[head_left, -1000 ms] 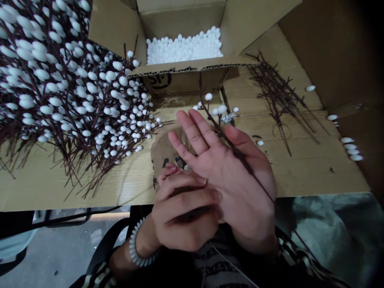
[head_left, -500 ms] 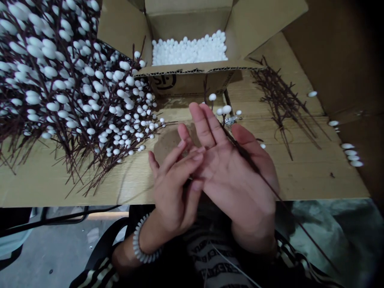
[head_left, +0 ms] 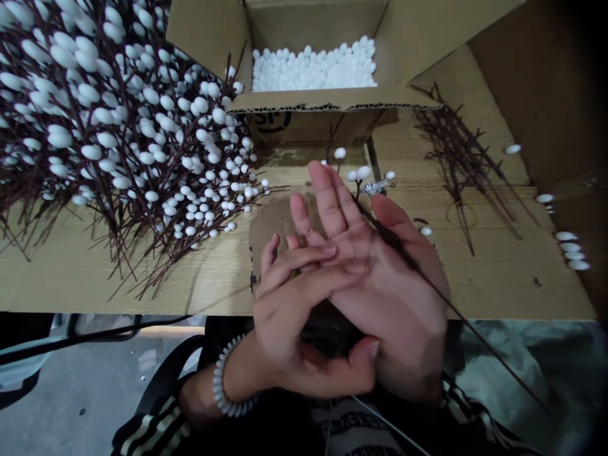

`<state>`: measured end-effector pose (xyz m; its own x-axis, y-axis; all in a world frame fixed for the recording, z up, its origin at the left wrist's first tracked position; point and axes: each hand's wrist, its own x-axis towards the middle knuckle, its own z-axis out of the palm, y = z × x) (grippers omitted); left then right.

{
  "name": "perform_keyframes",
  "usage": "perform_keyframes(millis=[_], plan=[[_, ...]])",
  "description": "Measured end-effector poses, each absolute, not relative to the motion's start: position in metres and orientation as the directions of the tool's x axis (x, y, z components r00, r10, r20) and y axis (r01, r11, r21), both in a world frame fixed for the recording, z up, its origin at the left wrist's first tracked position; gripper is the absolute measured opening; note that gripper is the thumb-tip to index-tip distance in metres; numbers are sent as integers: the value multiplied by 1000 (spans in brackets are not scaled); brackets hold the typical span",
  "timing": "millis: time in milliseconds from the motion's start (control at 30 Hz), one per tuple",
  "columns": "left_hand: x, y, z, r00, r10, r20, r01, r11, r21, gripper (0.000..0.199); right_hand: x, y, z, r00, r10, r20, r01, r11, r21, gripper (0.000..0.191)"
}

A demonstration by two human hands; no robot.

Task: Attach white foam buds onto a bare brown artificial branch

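My right hand (head_left: pixel 380 272) is palm up with its fingers stretched out. A dark brown twig (head_left: pixel 456 310) with a few white berries (head_left: pixel 363 172) at its top lies between its thumb and palm, the long stem running down to the right. Fingers of my left hand (head_left: pixel 304 310) rest across the right palm, spread apart, its thumb touching the heel of that palm. I see nothing held in the left hand; the spot under its fingertips is hidden.
A cardboard box (head_left: pixel 313 126) of white balls (head_left: pixel 313 68) stands at the back. Many berry-tipped twigs (head_left: pixel 118 152) are heaped at left, bare twigs (head_left: pixel 460 158) lie at right, and loose white balls (head_left: pixel 572 247) sit by the table's right edge.
My left hand has moved right across the right palm, and its thumb has swung down toward the right wrist. The whole view has shifted slightly; the right hand keeps its pose with the twig.
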<state>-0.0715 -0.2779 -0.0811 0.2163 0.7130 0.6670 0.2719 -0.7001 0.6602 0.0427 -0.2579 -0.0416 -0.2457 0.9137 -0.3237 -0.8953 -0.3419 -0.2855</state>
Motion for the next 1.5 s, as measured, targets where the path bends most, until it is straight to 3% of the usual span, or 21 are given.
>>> perform_keyframes(millis=[167, 400, 600, 700, 1000, 1200, 1367, 1500], plan=[[-77, -275, -84, 214, 699, 683, 226, -715, 662, 43, 45, -257, -47, -289, 919, -267, -874, -367, -318, 52], [-79, -277, -93, 145, 738, 659, 152, -674, 722, 46, 44, -258, -49, -274, 926, -259, -870, -354, -343, 42], [-74, -280, -91, 158, 756, 636, 192, -655, 731, 78, 45, -258, -48, -280, 920, -274, -886, -358, -295, 46], [-74, -280, -89, 172, 752, 636, 194, -659, 727, 85, 46, -258, -48, -276, 920, -280, -887, -356, -295, 46], [-79, -281, -94, 106, 779, 619, 84, -627, 775, 63, 46, -257, -43, -262, 894, -363, -897, -364, -249, 45], [-76, -285, -89, -92, 789, 607, 23, -608, 794, 47, 44, -262, -44, -268, 925, -270, -859, -356, -368, 42], [-80, -282, -90, -30, 767, 640, 56, -638, 768, 40, 42, -266, -43, -263, 946, -188, -852, -319, -416, 42], [-84, -275, -86, 71, 687, 723, 141, -725, 674, 26, 41, -268, -41, -244, 965, -97, -866, -262, -426, 47]])
